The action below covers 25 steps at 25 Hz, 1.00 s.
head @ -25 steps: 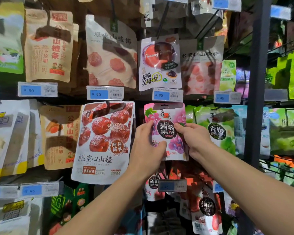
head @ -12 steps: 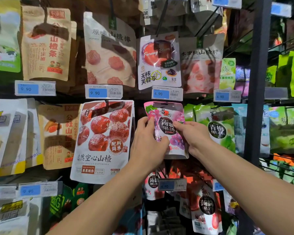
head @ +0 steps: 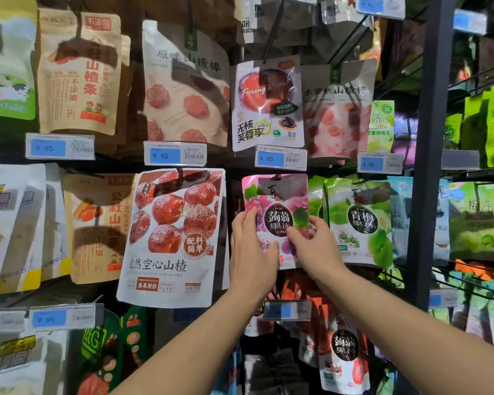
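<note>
Pink pouch [head: 277, 195]: hangs just under the 4.90 price tag [head: 280, 158], at 9 o'clock of the green pouch [head: 360, 220] and 3 o'clock of the red hawthorn bag [head: 171, 238].
Left hand [head: 251, 252]: pinches the pouch's left edge, thumb on the front.
Right hand [head: 314, 249]: pinches the right edge, thumb across the front.
Peg: hidden, cannot tell if the hole sits on it.
Risk one: a hard tug with the hole caught likely tears the header.
Risk two: the right hand is just beside the green pouch, so a sideways swing may knock it loose.
</note>
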{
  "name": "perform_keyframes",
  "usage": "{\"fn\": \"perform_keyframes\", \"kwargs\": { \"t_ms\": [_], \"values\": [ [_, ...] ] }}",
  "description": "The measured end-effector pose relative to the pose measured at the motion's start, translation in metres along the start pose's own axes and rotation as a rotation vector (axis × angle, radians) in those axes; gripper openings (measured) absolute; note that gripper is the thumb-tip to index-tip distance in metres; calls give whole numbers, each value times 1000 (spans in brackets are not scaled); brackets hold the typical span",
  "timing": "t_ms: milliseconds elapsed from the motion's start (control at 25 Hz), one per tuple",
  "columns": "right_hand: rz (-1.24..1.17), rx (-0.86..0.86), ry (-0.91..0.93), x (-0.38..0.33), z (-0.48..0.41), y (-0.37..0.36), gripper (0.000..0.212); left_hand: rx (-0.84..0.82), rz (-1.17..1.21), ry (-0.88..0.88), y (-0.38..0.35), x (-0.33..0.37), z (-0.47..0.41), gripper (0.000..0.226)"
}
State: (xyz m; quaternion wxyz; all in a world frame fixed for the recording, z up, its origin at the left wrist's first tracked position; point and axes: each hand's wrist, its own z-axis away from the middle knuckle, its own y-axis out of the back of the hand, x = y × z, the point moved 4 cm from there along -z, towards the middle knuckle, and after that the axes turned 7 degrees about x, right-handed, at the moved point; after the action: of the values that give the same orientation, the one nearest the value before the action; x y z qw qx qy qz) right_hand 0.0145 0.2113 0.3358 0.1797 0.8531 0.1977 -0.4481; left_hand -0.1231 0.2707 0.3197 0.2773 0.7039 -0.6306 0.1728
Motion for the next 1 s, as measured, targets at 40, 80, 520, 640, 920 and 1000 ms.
{"fn": "perform_keyframes", "kwargs": {
  "t_ms": [40, 80, 520, 640, 920, 1000],
  "values": [
    [8, -9, 24, 7, 6, -3, 74, 10, 19, 20, -5, -7, 3, 74],
    [22, -1, 54, 14, 10, -7, 80, 21, 28, 44, -10, -15, 7, 73],
    [124, 29, 76, 58, -34, -71, 55, 119, -117, 199, -66, -71, -21, 79],
    [65, -14, 26, 77, -60, -96, 64, 120, -168, 235, -77, -92, -37, 87],
    [-26, -59, -79, 92, -88, -127, 59, 212, -119, 302, -89, -119, -59, 71],
    [-45, -74, -105, 94, -89, -131, 59, 193, -153, 289, -90, -122, -61, 79]
  ]
}}
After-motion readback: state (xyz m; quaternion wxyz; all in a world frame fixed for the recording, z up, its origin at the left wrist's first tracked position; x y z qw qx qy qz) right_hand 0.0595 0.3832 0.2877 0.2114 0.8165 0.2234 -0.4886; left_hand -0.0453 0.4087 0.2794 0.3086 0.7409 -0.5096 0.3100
